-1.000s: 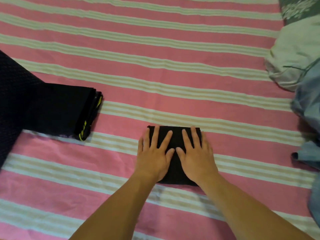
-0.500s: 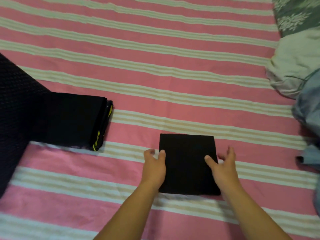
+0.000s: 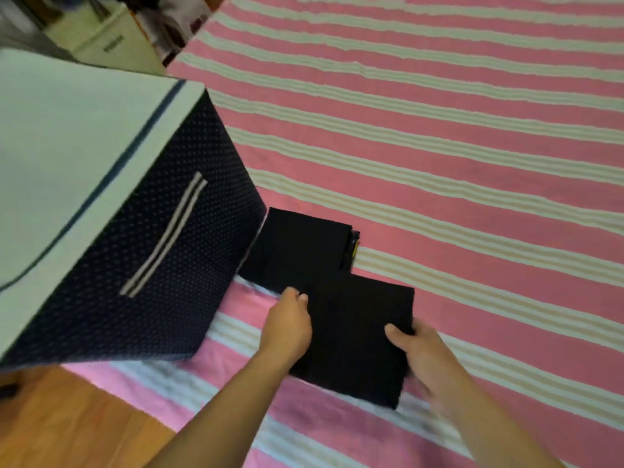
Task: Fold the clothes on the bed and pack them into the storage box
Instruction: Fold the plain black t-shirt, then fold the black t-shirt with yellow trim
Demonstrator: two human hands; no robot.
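Note:
A small folded black cloth [image 3: 358,336] is held between both hands just above the pink striped bed [image 3: 439,163]. My left hand [image 3: 288,319] grips its left edge, thumb on top. My right hand [image 3: 415,352] grips its right edge, fingers underneath. Behind it lies a stack of folded black clothes [image 3: 300,248] with yellow trim at its right side, touching the storage box. The storage box [image 3: 162,238] is dark blue with white dots and a striped handle, and its pale lid [image 3: 67,157] is closed on top.
The bed's near-left corner hangs over a wooden floor [image 3: 67,427]. White furniture and clutter [image 3: 111,42] stand beyond the box at top left. Open bedsheet stretches to the right and far side.
Both hands went from pressing flat on the cloth to gripping its side edges and carrying it left toward the black stack. My view has swung left, bringing the storage box into sight.

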